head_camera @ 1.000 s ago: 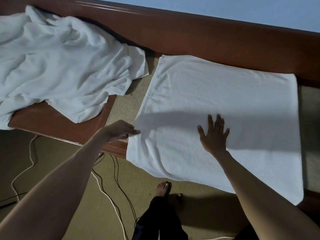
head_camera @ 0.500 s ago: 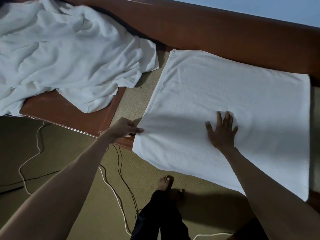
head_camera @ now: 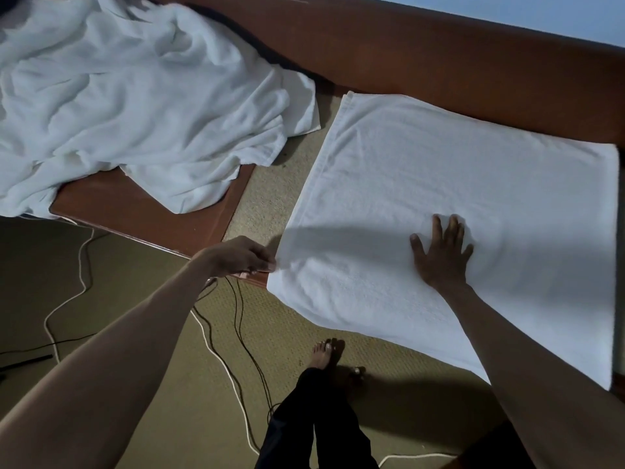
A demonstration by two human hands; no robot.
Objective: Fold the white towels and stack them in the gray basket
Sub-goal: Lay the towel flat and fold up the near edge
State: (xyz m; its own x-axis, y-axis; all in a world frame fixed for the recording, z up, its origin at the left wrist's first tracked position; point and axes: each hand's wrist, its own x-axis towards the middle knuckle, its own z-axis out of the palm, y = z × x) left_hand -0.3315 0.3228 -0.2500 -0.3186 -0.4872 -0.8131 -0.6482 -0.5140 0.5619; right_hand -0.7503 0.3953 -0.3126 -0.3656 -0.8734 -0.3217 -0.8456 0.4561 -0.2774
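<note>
White terry cloth lies flat under me: the flat white towel (head_camera: 456, 204) is spread on the right of the reddish-brown wooden table (head_camera: 142, 211), its near edge hanging over the table's front towards my feet. My right hand (head_camera: 441, 253) rests on it open, palm down, fingers spread, gripping nothing and simply pinning the cloth near the middle. My left hand (head_camera: 241, 255) is closed in a pinch on the towel's left edge, close to the near-left corner. I take this as the start of a fold across the width. To do it well I should keep the pinned palm steady as the hinge, lift the pinched edge just clear of the surface, carry it to the right edge and match the corners before I flatten the crease; pulling too hard would drag the overhanging part off the table. On the far left sits a rumpled heap of unfolded white towels (head_camera: 135, 106), waiting. Loose white and black cables (head_camera: 233, 377) trail across the olive carpet by my feet. No gray basket shows here.
</note>
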